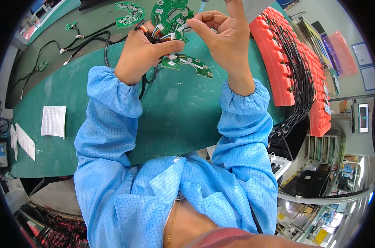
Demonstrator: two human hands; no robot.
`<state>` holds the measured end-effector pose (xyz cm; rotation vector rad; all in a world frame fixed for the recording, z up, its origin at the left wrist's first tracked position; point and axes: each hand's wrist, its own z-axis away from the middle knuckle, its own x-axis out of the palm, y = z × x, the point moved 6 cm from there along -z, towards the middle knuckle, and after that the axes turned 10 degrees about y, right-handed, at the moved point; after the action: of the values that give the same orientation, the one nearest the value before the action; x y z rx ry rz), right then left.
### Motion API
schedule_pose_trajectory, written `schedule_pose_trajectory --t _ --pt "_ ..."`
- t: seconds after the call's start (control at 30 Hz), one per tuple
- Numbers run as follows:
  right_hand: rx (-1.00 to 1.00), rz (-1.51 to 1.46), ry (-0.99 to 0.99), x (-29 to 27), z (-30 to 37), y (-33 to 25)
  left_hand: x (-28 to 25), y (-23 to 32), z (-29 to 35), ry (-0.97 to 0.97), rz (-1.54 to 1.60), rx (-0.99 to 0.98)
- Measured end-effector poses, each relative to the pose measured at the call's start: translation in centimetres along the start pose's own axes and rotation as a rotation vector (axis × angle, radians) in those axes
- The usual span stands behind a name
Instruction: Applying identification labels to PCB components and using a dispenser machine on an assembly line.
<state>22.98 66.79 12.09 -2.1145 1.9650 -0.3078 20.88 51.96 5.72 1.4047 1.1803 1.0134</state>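
Note:
My left hand [140,51] is closed round a bundle of multicoloured wires [168,37] with white plug ends, at the top middle. Thumb and forefinger of my right hand [222,35] pinch a small white strip [183,27] over a curved green circuit board [164,14]. Just below my left hand's fingers lies another curved green board [191,65] with a white strip across it. Farther off, a C-shaped green board [129,14] lies left of these. A thin blue-tipped object [202,6] shows beside my right fingers; its kind is unclear.
A red foam rack [274,62] draped with black cables [297,70] runs along the right side. Black cables with small boards [43,65] lie at the far left. A printed label sheet [53,121] and white paper pieces [25,141] rest on the green mat [175,115].

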Motion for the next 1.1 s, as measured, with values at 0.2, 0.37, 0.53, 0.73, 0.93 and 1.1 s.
schedule_pose_trajectory --t 0.2,0.37,0.53,0.73,0.93,1.1 --pt "-0.111 0.259 -0.012 0.5 -0.1 -1.3 0.1 0.4 0.2 -0.004 -0.026 0.009" --pt "-0.637 0.991 -0.086 2.0 -0.3 -2.3 0.0 0.2 0.0 -0.024 -0.037 0.022" --pt "0.595 0.389 0.236 -2.6 0.3 -1.0 0.1 -0.5 0.0 -0.014 0.0 -0.038" --pt "0.591 0.369 -0.041 -0.5 -0.2 -1.5 0.7 -1.9 -0.5 -0.138 -0.014 0.002" --pt "0.643 0.34 -0.029 -0.3 0.6 -0.3 0.8 -1.8 -0.5 -0.144 0.004 -0.027" --pt "0.66 0.399 -0.035 -0.3 0.6 -0.2 0.8 -1.8 -0.3 -0.148 -0.022 -0.029"
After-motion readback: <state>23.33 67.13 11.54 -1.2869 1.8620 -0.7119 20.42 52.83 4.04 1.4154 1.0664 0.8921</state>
